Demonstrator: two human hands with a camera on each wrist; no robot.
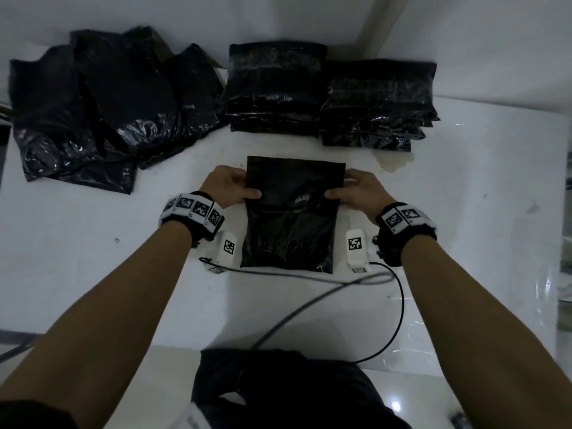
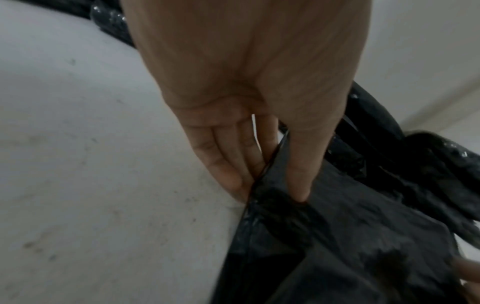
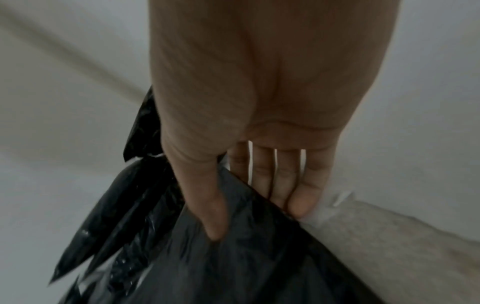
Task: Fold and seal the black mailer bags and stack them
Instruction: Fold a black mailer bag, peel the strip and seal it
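A flat black plastic mailer bag is being pinched at both side edges by the left hand & right hand, just in front of the two stacked black bag piles on the white surface. Risk: slick film slipping, flap being sealed crooked w/ uneven pull.

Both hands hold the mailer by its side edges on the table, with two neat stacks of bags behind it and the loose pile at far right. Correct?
Not quite: the loose pile lies at far left, as the head view shows. The rest holds: left hand and right hand pinch the mailer at its side edges on the table, and the two stacks sit behind it.
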